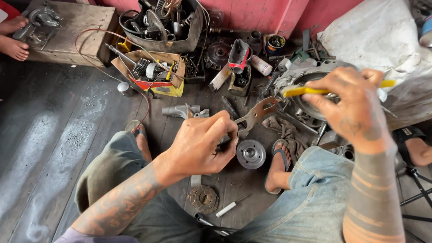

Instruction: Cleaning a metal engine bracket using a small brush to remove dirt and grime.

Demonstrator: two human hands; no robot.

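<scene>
Yellow-handled tool (333, 90) gripped by right hand (355, 105); left hand (202, 144) apparently clasps flat metal wrench (256, 114).

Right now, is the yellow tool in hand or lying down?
In hand: the right hand grips the yellow tool above the metal housing.

- Floor (58, 135): dark worn wooden planks, dusty grey streaks at left.
- Lying on it: round metal hub (250, 154), toothed clutch disc (203, 198), white-handled screwdriver (232, 206), dirty rag (283, 128), open cardboard box (153, 74) of parts.

flat metal wrench (254, 115), yellow-handled tool (315, 91), both held
</scene>
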